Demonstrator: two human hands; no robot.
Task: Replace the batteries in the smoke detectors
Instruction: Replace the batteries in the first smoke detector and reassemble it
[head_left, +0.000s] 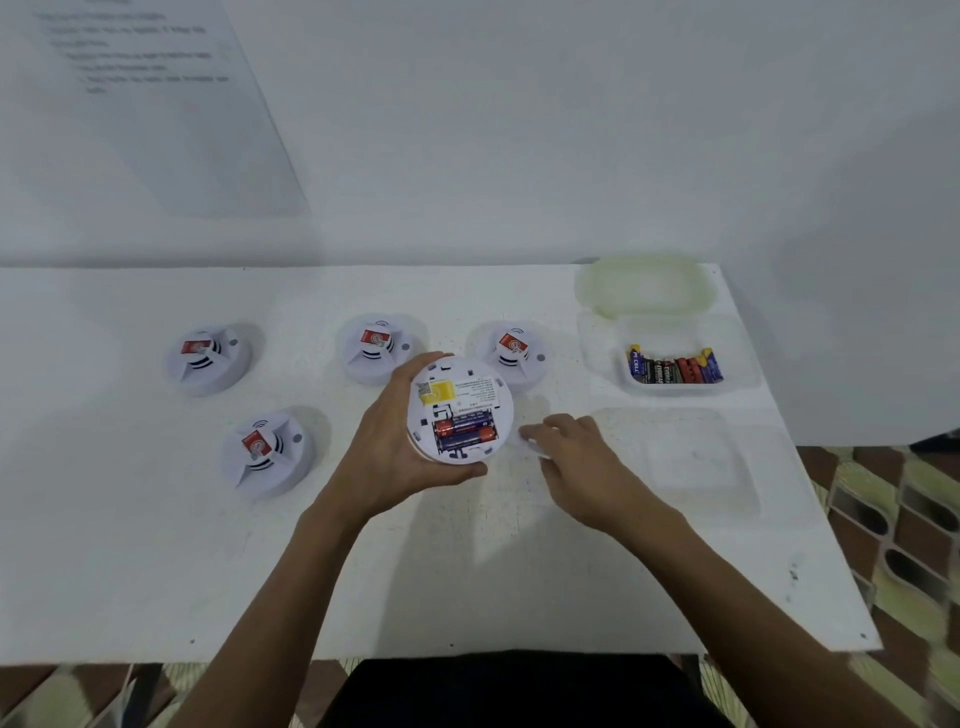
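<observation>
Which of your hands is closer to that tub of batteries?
Right. The right hand is in front and left of the battery tub; the left hand holds the open detector farther left.

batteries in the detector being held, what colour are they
The batteries in the detector are red and dark blue; the head view shows them best.

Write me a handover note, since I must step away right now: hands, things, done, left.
Left hand grips the upturned detector, compartment open, two batteries inside; old or new, cannot tell.
Right hand rests at a small white piece on the table; grip unclear.
Four other detectors sit face-up; spare batteries in the tray.
Left: probably those four, plus closing this one.
</observation>
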